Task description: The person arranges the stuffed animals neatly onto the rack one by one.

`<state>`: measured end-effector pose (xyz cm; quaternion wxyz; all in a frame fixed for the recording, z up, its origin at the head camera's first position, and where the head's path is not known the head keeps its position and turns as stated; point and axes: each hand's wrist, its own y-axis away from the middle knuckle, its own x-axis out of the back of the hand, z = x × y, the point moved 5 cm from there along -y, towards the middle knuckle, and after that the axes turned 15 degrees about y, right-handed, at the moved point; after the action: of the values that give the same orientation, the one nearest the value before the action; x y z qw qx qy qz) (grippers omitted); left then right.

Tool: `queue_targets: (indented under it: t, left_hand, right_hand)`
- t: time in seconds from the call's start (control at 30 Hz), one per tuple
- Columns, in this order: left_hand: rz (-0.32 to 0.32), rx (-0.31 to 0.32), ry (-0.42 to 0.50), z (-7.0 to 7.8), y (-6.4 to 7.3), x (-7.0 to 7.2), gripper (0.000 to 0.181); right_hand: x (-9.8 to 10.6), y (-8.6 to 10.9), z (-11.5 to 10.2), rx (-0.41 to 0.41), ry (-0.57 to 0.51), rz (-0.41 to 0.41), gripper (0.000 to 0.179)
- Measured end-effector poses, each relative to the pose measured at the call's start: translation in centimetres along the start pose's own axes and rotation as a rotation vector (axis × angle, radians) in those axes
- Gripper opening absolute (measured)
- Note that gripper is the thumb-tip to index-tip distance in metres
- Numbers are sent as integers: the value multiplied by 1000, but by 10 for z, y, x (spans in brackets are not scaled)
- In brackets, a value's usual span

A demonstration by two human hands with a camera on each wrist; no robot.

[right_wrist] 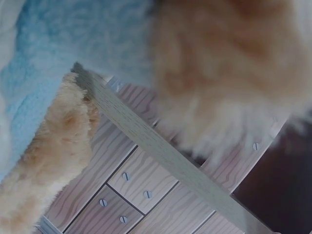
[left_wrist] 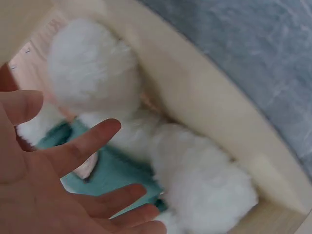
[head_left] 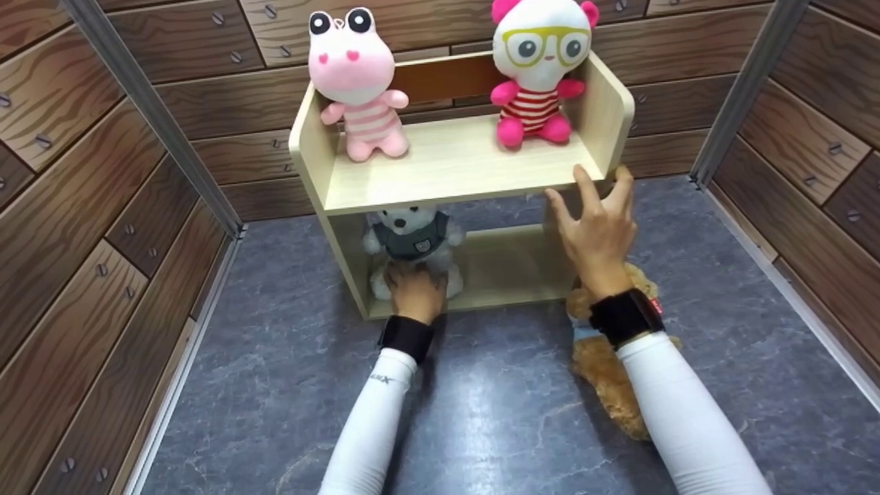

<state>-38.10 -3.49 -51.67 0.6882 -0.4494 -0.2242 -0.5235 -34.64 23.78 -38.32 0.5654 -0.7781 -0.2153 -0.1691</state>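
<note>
A white plush bear (head_left: 404, 237) in a dark green top sits at the left of the lower shelf. My left hand (head_left: 415, 287) reaches in front of its belly and legs. In the left wrist view the left hand (left_wrist: 73, 180) has its fingers spread over the bear's teal top (left_wrist: 114, 170), close to the fluffy white feet (left_wrist: 202, 180). My right hand (head_left: 597, 230) is at the front right corner of the shelf unit (head_left: 440, 158), fingers spread, fingertips at the upper board and side panel. It is out of sight in the right wrist view.
On the upper shelf sit a pink frog-eyed plush (head_left: 354, 75) at left and a panda plush (head_left: 540, 75) with yellow glasses at right. A brown plush (head_left: 608, 381) with light blue clothing lies on the grey floor under my right forearm. Wood-patterned walls (head_left: 89, 240) enclose the area.
</note>
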Motion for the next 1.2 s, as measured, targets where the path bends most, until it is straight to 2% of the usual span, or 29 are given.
queue_targets:
  t: [0.1,0.2,0.27,0.4,0.47,0.53,0.6,0.67,0.8,0.87,0.97,1.2]
  left_hand:
    - [28,-74,21,13,2,15,42]
    - [106,-157,61,28,5,43,32]
    - [211,-203,107,36,7,70,25]
    - [501,-261,213,40,9,128,21]
    - [616,-255,245,35,7,149,29]
    - [679,-215,261,28,3,163,39]
    - [681,-162,278,20,-2,170,46]
    - [636,-114,290,12,-8,171,50]
    - [525,-46,344,0,-19,162,54]
    - [496,-28,378,-4,-23,156,55]
    - [493,-30,408,-10,-26,149,54]
    - [501,-111,435,-21,-30,141,68]
  right_hand:
    - [0,0,0,-4,-1,-1,59]
    - [0,0,0,-5,-3,-4,60]
    - [0,0,-1,-2,-6,-7,60]
    - [-1,0,-2,1,-12,-14,60]
    - [-1,0,-1,0,-14,-15,61]
    - [-1,-1,-1,-2,-15,-15,61]
    - [0,-1,0,-3,-17,-13,61]
    - [-1,0,1,-5,-18,-11,61]
    - [-1,0,2,-2,-23,-2,60]
    - [-1,0,2,-2,-25,-3,60]
    - [-1,0,2,-2,-29,-10,60]
    - [-1,0,1,-4,-25,-26,61]
